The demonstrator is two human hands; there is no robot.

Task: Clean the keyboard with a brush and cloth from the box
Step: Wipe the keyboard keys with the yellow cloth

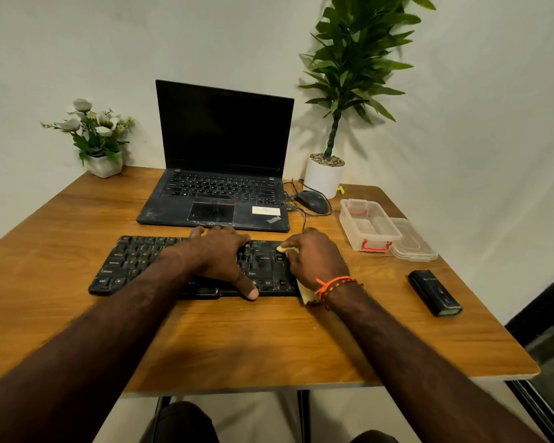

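— Where is there room on the counter [237, 340]?

— The broad near strip, in front of the keyboard [135, 263], lies bare, and so does the left side.

— What blocks the back?

— The laptop [221, 174] stands just behind the keyboard, with the mouse [312, 201] and its cable beside it, and two potted plants at the wall.

— And the right?

— The open box [367, 223], its lid [413, 239] and a black case [434, 292] sit there, with gaps between them.
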